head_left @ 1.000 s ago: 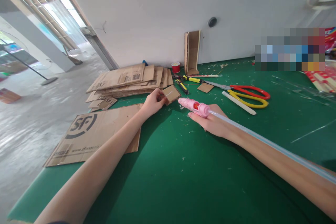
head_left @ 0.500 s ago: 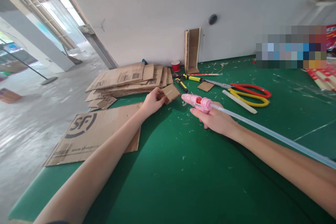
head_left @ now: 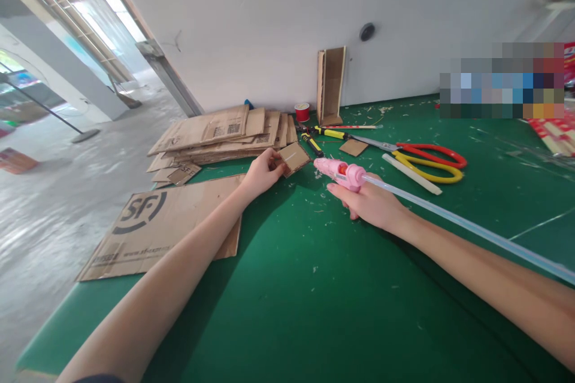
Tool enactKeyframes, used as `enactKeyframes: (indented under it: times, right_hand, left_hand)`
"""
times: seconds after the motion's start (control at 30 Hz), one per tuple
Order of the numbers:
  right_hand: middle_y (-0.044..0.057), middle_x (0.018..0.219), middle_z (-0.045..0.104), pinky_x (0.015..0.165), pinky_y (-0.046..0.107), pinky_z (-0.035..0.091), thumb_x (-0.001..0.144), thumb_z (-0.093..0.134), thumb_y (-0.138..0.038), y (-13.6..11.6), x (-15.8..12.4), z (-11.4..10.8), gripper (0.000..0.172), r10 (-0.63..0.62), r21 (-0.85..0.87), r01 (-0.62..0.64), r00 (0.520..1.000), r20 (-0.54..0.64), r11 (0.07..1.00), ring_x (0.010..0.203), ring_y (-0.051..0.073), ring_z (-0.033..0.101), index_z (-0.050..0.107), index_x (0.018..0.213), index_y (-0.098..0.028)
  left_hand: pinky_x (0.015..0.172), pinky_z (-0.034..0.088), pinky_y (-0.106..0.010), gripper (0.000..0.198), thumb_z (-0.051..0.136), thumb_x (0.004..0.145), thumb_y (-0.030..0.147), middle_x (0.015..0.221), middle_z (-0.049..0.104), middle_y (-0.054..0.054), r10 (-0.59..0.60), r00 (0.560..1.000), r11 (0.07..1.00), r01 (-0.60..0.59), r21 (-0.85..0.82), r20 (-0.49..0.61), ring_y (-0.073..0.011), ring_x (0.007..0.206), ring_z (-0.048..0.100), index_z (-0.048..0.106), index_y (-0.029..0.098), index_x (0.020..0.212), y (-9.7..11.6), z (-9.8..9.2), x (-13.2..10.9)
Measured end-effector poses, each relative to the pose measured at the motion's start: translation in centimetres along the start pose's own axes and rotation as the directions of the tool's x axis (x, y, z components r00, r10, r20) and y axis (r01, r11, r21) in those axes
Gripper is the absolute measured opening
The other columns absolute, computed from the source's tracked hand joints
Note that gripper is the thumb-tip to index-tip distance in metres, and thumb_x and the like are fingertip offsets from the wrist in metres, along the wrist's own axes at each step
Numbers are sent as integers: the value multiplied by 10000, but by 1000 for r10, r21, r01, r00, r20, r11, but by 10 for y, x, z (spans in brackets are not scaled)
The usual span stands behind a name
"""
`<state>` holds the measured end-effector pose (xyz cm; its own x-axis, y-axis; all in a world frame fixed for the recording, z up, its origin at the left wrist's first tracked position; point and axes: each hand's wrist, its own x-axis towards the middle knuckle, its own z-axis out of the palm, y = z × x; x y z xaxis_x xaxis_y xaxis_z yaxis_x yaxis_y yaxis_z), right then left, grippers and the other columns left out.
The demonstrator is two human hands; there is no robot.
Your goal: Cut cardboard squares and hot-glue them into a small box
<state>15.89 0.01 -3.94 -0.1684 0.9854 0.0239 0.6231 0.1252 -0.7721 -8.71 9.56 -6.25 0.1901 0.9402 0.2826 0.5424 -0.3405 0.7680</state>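
Note:
My left hand (head_left: 265,172) pinches a small square cardboard piece (head_left: 295,160) by its left edge, holding it tilted just above the green table. A short pale line marks its upper face. My right hand (head_left: 372,202) is wrapped round a pink hot glue gun (head_left: 339,172), and a long clear glue stick (head_left: 449,215) runs out of its back along my forearm. The gun's nozzle points at the right edge of the cardboard piece, close to it; whether they touch I cannot tell. Another small cardboard square (head_left: 353,147) lies flat behind the gun.
Scissors (head_left: 431,161) with red and yellow handles and a whitish stick (head_left: 411,173) lie to the right. Yellow-black pliers (head_left: 312,143), a red spool (head_left: 302,112) and an upright cardboard box (head_left: 331,87) are behind. Stacked cardboard (head_left: 202,134) and an SF-printed sheet (head_left: 179,215) lie left.
Both hands keep their grips, and the glue gun and cardboard piece hold nearly the same positions. The whole view has shifted very slightly.

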Motion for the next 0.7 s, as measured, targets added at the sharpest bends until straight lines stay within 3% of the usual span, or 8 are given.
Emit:
enactKeyframes:
  times: [0.23, 0.47, 0.7]
  right_hand:
    - [-10, 539, 566, 411, 243, 410, 816, 512, -556, 2, -2, 1, 394, -14, 41, 13, 1000, 24, 999, 386, 117, 532, 583, 712, -183]
    - [-22, 441, 471, 439, 263, 337, 814, 530, -490, -8, -4, -4, 397, -93, -87, 95, 995, 28, 992, 411, 115, 461, 514, 550, -194]
    - [-28, 477, 465, 472, 261, 319, 815, 531, -432, -16, -7, -6, 352, -129, -87, 135, 989, 74, 987, 454, 110, 437, 476, 558, -197]
  left_hand:
    - [591, 445, -264, 176, 645, 704, 210, 670, 629, 7, -3, 1000, 1000, 3, 8, -6, -154, 625, 599, 521, 197, 828, 0, 0, -1]
    - [579, 435, -256, 180, 654, 697, 204, 623, 605, 25, -2, 1000, 1000, 2, -8, -3, -144, 596, 583, 516, 198, 813, 2, 0, -1]
    - [574, 429, -258, 176, 643, 704, 222, 631, 609, 21, 3, 1000, 1000, -2, 23, -13, -147, 593, 580, 507, 197, 813, 2, 0, -1]
